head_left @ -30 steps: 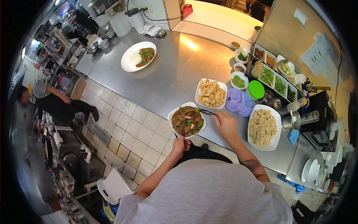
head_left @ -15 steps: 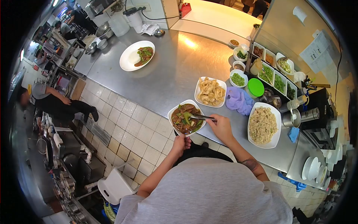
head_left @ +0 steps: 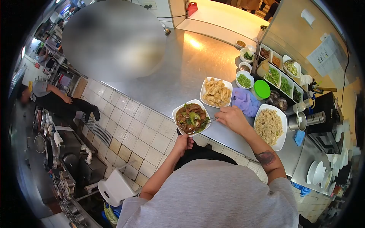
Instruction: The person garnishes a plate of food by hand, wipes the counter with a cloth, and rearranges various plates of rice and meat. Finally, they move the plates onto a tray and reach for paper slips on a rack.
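Note:
My left hand (head_left: 183, 143) is closed on the near rim of a white square bowl (head_left: 176, 125), which holds sliced brown meat with green peppers (head_left: 192, 117) in sauce. In my right hand (head_left: 231, 118) are metal tongs (head_left: 211, 120); their tips reach into the right side of the food. Just beyond the bowl stands a square dish of pale golden fried pieces (head_left: 216, 92). To the right of my right hand lie a crumpled purple cloth (head_left: 245, 102) and a large white dish of fried rice (head_left: 268, 125).
Small bowls of chopped greens (head_left: 243, 81), a green-lidded tub (head_left: 261, 89) and a rack of garnish trays (head_left: 284, 84) line the steel counter (head_left: 178, 68). A blurred oval hides the upper left. One person (head_left: 49, 97) is at far left, near a white chair (head_left: 116, 187).
My right hand has turned and shifted slightly right, its palm now lower over the tongs. The tongs' tips have moved from mid-bowl toward its right side. A blurred oval now covers the upper left.

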A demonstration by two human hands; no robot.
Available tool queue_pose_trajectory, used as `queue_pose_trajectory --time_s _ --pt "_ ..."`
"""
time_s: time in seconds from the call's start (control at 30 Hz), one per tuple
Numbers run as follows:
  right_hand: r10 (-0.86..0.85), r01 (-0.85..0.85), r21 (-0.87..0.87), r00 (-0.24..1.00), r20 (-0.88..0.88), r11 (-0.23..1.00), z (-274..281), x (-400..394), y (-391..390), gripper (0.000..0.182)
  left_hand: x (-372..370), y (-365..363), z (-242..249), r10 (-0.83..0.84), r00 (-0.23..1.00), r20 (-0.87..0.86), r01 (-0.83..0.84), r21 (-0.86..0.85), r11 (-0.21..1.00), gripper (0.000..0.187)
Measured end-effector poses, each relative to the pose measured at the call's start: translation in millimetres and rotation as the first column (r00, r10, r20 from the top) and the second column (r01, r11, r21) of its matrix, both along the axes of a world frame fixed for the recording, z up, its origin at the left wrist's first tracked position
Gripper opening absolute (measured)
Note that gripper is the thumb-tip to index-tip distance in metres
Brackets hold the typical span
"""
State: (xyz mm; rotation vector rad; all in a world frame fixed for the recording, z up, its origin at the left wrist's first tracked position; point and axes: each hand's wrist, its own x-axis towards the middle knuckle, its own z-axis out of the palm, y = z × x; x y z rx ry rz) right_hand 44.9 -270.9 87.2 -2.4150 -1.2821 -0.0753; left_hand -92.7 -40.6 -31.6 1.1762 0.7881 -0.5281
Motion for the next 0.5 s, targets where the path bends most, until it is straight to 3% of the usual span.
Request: queue_pose_trajectory --time_s 0.33,0.43,0.5 --pt "-0.067 0.102 0.144 0.972 -0.226 0.984 42.6 14.3 14.9 0.016 0.9 0.6 -1.2 -0.018 1.000 0.000 0.018 0.017 1.000 0.032" --pt "-0.103 0.221 0.166 0.843 -0.528 0.961 30.2 17.7 31.8 0.021 1.3 0.2 -1.5 -0.019 1.000 0.000 0.019 0.013 1.000 0.035" --pt "-0.144 0.246 0.137 0.846 -0.514 0.959 -10.7 24.7 39.8 0.026 1.0 0.1 -0.5 -0.019 1.000 0.003 0.019 0.020 1.000 0.036"
